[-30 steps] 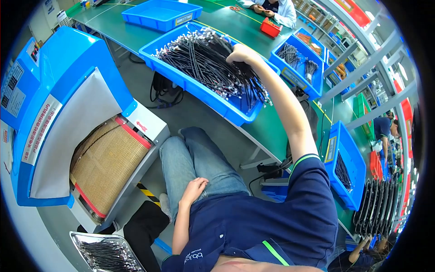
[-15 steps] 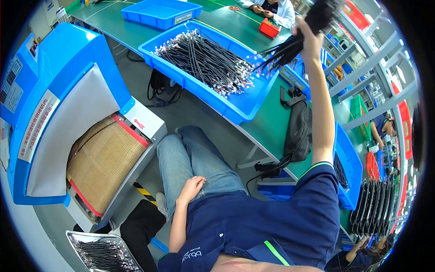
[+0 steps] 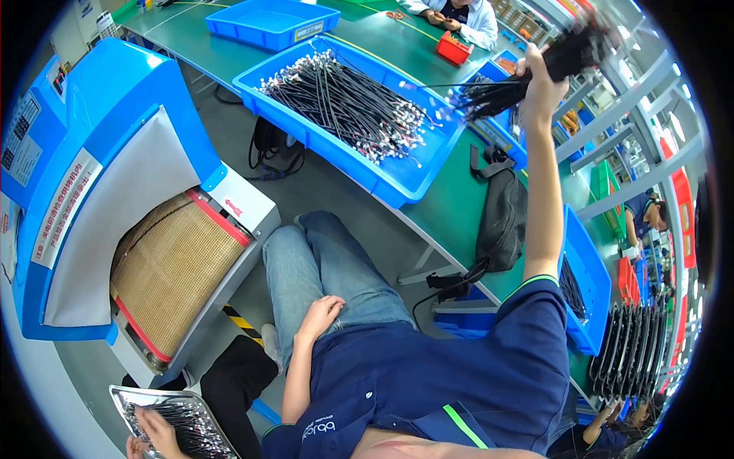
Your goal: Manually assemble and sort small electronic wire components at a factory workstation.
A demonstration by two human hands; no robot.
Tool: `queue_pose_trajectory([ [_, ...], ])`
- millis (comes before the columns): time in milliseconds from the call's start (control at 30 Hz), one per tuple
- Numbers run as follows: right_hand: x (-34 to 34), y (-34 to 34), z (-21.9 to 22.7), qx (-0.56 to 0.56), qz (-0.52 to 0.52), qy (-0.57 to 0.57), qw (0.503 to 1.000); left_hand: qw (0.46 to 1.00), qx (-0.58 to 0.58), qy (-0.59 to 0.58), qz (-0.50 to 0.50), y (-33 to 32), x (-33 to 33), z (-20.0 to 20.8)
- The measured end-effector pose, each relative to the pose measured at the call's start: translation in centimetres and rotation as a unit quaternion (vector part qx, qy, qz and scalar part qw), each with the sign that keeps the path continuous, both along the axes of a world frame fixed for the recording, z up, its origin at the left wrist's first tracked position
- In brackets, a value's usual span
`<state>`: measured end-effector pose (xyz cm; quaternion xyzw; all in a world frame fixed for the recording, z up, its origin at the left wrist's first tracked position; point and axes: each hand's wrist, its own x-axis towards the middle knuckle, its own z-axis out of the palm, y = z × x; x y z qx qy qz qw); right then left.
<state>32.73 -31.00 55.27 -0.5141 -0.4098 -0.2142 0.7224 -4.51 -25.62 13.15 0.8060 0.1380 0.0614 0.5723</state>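
My right hand is raised over the bench at the upper right, closed around a bundle of black cables. The bundle is partly smeared by motion. Its loose ends with small light connectors hang left, over the right end of a large blue bin. Inside that bin lies a heap of black cables with white and red connector ends. My left hand rests on my jeans with nothing in it, its fingers loosely bent.
A blue conveyor machine with a mesh belt stands left. Another person's hands reach into a metal tray of cables at lower left. A black bag lies on the green bench. Across it sits a person near a red box.
My right hand has moved right and slightly down with the cable bundle, which now leans further right. Another person's hands have come into the metal tray. My left hand has barely moved.
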Motion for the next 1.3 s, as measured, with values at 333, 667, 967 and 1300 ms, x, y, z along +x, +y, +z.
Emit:
queue_pose_trajectory([
  [333, -7.3, 3.2, -2.0, -0.065, 0.235, 0.009, 0.97, 0.913, -0.298, -0.202, 0.192, 1.2, 3.3, 6.9],
  [667, -18.9, 7.4, -7.5, -0.212, 0.365, 0.035, 0.906, 0.596, -0.697, -0.312, 0.25, 2.7, 9.7, 18.3],
  [967, -19.9, 8.8, -19.1, -0.283, 0.362, 0.113, 0.881, 0.554, -0.717, -0.384, 0.179, 3.8, 6.9, 7.8],
  [1300, -17.9, 9.1, -34.3, -0.67, 0.476, -0.16, 0.547, 0.928, -0.342, 0.027, -0.145, 0.4, 5.5, 2.7],
])
